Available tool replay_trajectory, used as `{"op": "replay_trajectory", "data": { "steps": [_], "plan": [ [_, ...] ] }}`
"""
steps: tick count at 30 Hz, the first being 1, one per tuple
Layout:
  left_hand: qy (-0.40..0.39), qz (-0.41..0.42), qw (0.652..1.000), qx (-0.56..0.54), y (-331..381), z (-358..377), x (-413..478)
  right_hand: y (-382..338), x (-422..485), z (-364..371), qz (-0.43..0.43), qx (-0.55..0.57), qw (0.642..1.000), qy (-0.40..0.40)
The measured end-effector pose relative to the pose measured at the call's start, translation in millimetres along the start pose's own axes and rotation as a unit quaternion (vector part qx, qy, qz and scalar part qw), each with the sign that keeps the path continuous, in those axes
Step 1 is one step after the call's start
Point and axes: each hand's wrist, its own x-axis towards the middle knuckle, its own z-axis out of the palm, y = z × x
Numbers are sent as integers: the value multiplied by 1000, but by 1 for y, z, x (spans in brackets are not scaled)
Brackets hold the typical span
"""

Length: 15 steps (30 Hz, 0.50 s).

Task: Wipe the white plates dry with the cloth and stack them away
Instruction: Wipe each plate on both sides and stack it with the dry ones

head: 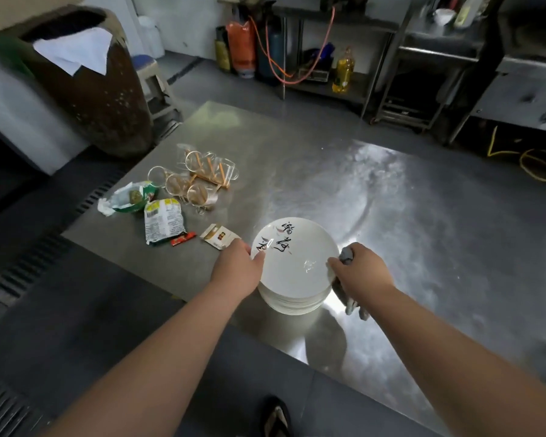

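Steel table [391,216]: plate stack [293,279] gripped both hands, right hand [363,272] holding cloth [347,255].

The person's left hand [238,266] and right hand [363,269] are showing bare, with both forearms [158,351] uncovered down to the lower edge of view; one foot [278,421] is wearing a dark flip-flop sandal [267,408].

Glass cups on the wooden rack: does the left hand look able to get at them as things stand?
Probably yes. The left hand grips the top plate by its left rim; only flat packets lie between it and the glass cups, nothing tall. It would have to let go first.
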Motion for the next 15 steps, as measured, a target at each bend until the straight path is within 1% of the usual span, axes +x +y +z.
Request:
{"op": "replay_trajectory", "data": {
  "steps": [5, 10, 13, 15],
  "plan": [
    [12, 30, 998, 60, 1, 0, 9, 1, 1, -4, -4, 17, 1000, -15],
    [51, 74, 990, 107, 9, -4, -2, 4, -11, -1, 2, 40, 999, -20],
    [79, 118, 984, 109, 35, -3, -10, 14, -20, -15, 14, 82, 997, 1],
    [63, 152, 981, 104, 60, 5, -17, 33, -27, -34, 37, 116, 992, 31]
  ]
}}
